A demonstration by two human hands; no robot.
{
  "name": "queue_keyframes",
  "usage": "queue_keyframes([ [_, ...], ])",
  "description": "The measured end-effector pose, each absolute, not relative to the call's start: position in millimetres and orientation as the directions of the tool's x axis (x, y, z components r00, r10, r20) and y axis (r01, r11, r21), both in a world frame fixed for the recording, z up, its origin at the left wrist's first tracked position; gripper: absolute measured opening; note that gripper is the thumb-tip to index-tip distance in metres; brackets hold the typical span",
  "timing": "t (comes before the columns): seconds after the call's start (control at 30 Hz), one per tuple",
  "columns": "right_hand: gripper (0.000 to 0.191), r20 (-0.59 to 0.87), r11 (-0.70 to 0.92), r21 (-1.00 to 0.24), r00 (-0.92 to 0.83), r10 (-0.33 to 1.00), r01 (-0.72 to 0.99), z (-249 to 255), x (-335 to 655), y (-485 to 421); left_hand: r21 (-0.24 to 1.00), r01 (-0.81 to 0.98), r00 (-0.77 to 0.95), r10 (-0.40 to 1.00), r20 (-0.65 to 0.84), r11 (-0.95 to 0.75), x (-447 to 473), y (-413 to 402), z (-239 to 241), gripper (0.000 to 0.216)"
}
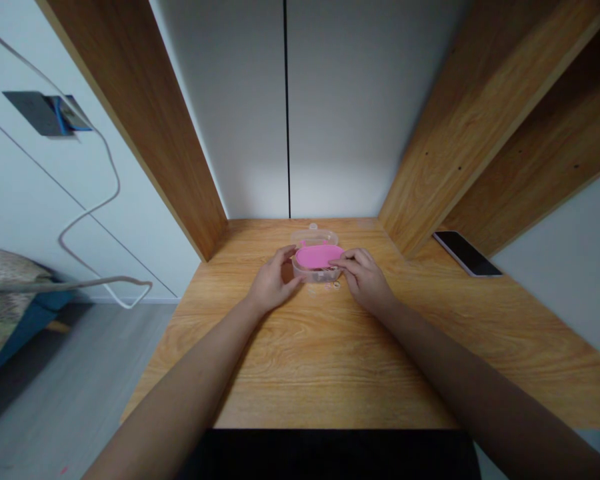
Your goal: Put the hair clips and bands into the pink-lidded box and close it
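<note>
A clear oval plastic box [310,276] sits on the wooden table, with small things showing dimly through its front wall. Its see-through lid [303,236] lies behind it. Over the box is a pink oval piece [319,255], a flat insert or inner cover; whether it rests on the rim cannot be told. My left hand [275,279] curls round the box's left end, thumb at the front and fingers behind. Thumb and fingers of my right hand [363,273] pinch the right end of the pink piece. Tiny rings or hair ties [337,285] lie just in front of the box.
A phone [467,253] lies at the right on the wooden table [330,367], beyond a slanting wooden panel [480,127]. Another wooden panel [140,127] stands at the left. A white cable [115,180] hangs from an open wall socket [50,113].
</note>
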State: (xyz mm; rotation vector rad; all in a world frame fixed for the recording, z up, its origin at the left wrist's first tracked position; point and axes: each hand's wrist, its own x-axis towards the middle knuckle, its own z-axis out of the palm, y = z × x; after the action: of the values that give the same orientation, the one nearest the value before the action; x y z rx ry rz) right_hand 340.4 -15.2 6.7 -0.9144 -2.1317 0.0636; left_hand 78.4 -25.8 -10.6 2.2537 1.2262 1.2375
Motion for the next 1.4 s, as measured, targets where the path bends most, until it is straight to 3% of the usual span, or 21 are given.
queue_keyframes([
  [0.43,0.022,0.659,0.783,-0.298,-0.476,0.582,0.546,5,342,-15,0.470,0.623,0.323,0.753,0.573,-0.625,77,-24,-9,0.052],
  [0.67,0.020,0.668,0.801,-0.307,-0.484,0.566,0.513,5,342,-15,0.438,0.642,0.341,0.746,0.572,-0.629,77,-24,-8,0.049],
  [0.8,0.026,0.663,0.781,-0.309,-0.465,0.586,0.543,3,341,-15,0.440,0.651,0.341,0.756,0.559,-0.619,76,-23,-9,0.051],
  [1.03,0.070,0.542,0.712,-0.296,-0.502,0.674,0.636,-4,341,-12,0.437,0.634,0.350,0.741,0.573,-0.638,76,-23,-10,0.051],
  [1.4,0.060,0.468,0.641,-0.304,-0.475,0.745,0.705,-3,347,-5,0.444,0.621,0.352,0.736,0.578,-0.646,76,-22,-12,0.051],
])
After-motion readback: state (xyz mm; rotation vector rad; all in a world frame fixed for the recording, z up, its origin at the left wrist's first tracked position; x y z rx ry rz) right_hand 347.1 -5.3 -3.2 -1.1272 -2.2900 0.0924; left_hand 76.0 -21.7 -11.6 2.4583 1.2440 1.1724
